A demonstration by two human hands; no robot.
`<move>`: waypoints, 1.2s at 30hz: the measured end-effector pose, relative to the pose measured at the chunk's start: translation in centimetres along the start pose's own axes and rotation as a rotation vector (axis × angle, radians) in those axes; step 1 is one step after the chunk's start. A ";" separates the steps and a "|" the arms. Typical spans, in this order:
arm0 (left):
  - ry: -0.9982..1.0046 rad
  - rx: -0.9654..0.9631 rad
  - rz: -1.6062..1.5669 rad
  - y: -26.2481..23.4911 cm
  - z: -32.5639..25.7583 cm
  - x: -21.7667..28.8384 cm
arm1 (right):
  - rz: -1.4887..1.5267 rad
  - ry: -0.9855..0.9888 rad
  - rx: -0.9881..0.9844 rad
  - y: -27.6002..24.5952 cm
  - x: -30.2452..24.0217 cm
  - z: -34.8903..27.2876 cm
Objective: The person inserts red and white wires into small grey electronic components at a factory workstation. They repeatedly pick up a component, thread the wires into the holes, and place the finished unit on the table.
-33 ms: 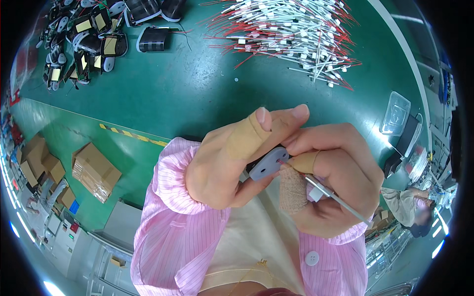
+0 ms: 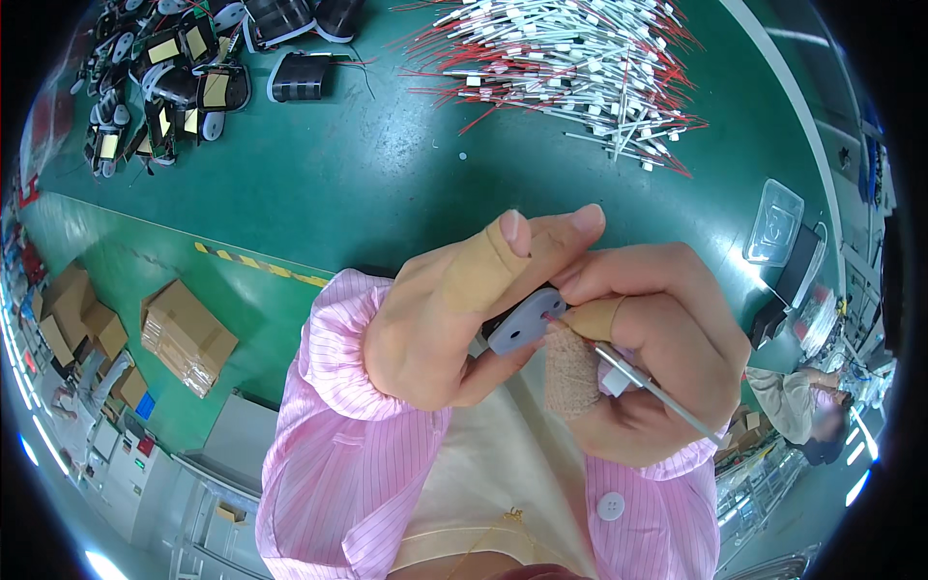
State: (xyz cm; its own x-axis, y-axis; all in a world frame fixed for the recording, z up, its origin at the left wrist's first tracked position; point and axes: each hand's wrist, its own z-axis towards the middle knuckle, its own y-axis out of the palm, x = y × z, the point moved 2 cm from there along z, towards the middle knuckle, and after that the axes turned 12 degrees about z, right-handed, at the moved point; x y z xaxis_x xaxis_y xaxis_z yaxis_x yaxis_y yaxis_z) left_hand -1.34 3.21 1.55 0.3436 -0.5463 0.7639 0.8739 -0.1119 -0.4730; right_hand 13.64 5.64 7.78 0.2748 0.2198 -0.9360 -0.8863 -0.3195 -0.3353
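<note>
The left hand (image 2: 454,319) pinches a small grey part (image 2: 522,324) above the green table's (image 2: 387,184) near edge — steadying it. The right hand (image 2: 648,348), fingers closed round a thin white wire (image 2: 657,391), holds its tip at the part's face — spare wires (image 2: 570,68) heaped at the far edge.

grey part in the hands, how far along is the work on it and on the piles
Looks done: a cluster of black coil parts with yellow tape lies at the far left of the green table.
In hand: the left hand grips a small grey part; the right hand feeds a thin sleeved wire into it.
Left: a big pile of red-and-white wires lies far right, so probably plenty remains.
</note>
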 end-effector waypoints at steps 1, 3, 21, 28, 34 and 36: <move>-0.005 0.003 0.010 0.0 -0.1 0.1 | 0.001 -0.013 0.006 0.2 0.1 -0.2; -0.016 0.006 0.006 -0.2 -0.1 0.0 | -0.019 -0.029 0.005 0.3 0.3 -0.1; -0.198 0.014 0.025 -0.4 -0.2 -0.8 | -0.138 -0.042 -0.025 -0.3 1.6 -0.5; -0.276 0.007 -0.001 -0.8 -0.7 -0.9 | -0.292 0.000 -0.194 -0.3 2.0 -0.8; -0.353 -0.038 -0.526 -1.3 -1.4 -1.6 | -0.130 0.017 -0.244 -0.5 2.2 -0.6; -0.198 0.067 -0.648 -0.8 -1.9 -2.7 | -0.104 0.026 -0.253 -0.7 2.3 -0.5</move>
State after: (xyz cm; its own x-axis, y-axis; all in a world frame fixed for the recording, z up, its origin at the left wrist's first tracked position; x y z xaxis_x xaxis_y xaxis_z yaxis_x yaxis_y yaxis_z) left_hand -3.64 3.18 -0.95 -0.2059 -0.2233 0.9528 0.9417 -0.3101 0.1308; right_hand 15.07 5.91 5.81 0.3720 0.2412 -0.8963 -0.7322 -0.5173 -0.4431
